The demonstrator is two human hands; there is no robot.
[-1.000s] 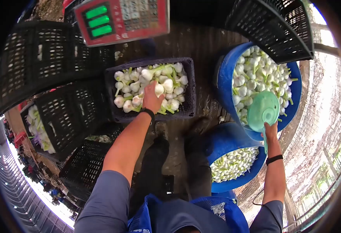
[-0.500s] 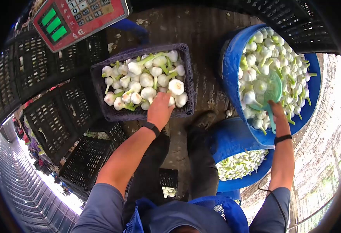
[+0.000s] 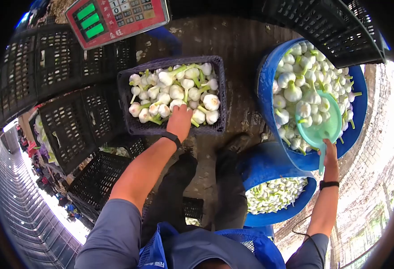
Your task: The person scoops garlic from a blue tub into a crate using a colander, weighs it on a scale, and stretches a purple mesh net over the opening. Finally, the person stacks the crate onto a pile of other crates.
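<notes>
Left hand (image 3: 180,122) in round white garlic bulbs (image 3: 176,92), right hand (image 3: 329,156) on a pale green plastic scoop (image 3: 331,124).
The left fingers are close together, touching bulbs in a dark, box-shaped mesh crate (image 3: 223,96); their tips hide, so I cannot tell if they grip. The right fingers wrap the scoop, whose round part, just past them, holds bulbs, over a round blue tub (image 3: 268,85) full of more.
</notes>
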